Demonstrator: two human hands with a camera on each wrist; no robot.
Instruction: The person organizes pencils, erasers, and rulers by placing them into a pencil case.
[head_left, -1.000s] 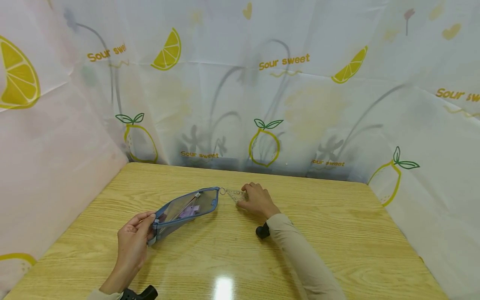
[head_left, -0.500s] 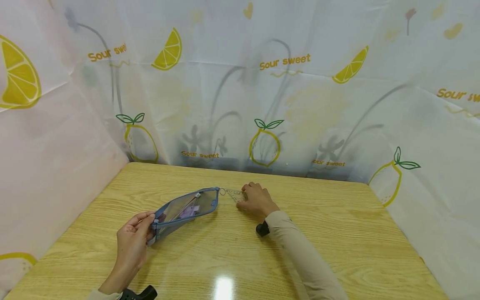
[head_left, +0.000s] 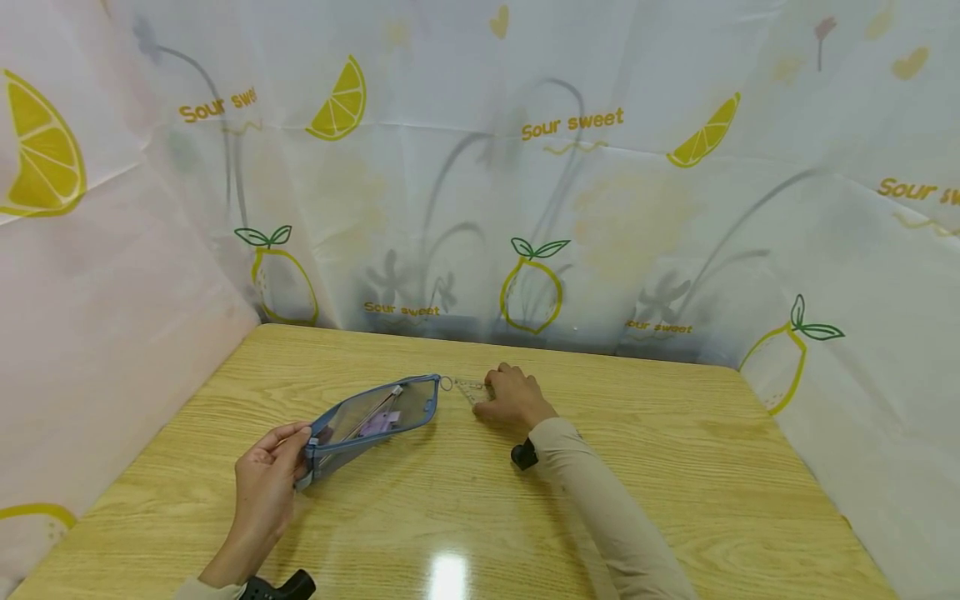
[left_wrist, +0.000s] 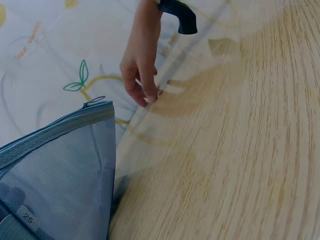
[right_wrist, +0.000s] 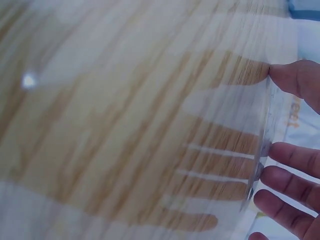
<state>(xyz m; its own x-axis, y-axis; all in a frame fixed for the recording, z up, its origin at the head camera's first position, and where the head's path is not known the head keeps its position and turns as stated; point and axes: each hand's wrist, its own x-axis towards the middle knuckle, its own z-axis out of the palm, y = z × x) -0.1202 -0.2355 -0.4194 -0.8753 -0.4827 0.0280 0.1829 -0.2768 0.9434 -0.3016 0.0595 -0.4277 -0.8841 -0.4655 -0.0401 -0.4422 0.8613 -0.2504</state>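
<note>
My left hand (head_left: pixel 266 475) grips the near end of a blue mesh pencil case (head_left: pixel 416 404), thumb on its rim. The case is unzipped and gapes upward, tilted over the table. Inside lie a thin pencil-like stick (head_left: pixel 372 414) and a purple item (head_left: pixel 378 423). A ring hangs at its far tip. Right beside that ring is a clear triangular set square (head_left: pixel 472 389) with printed marks. My right hand (head_left: pixel 517 396) holds it at the tabletop, thumb and fingertips spread along its edges. In the right wrist view the fingertips meet the set square's clear edge (right_wrist: pixel 269 112).
The glossy wood-grain table (head_left: pixel 637 467) reflects a light near its front. A white curtain (head_left: pixel 450 208) printed with lemons closes off the back and both sides, close behind the right hand.
</note>
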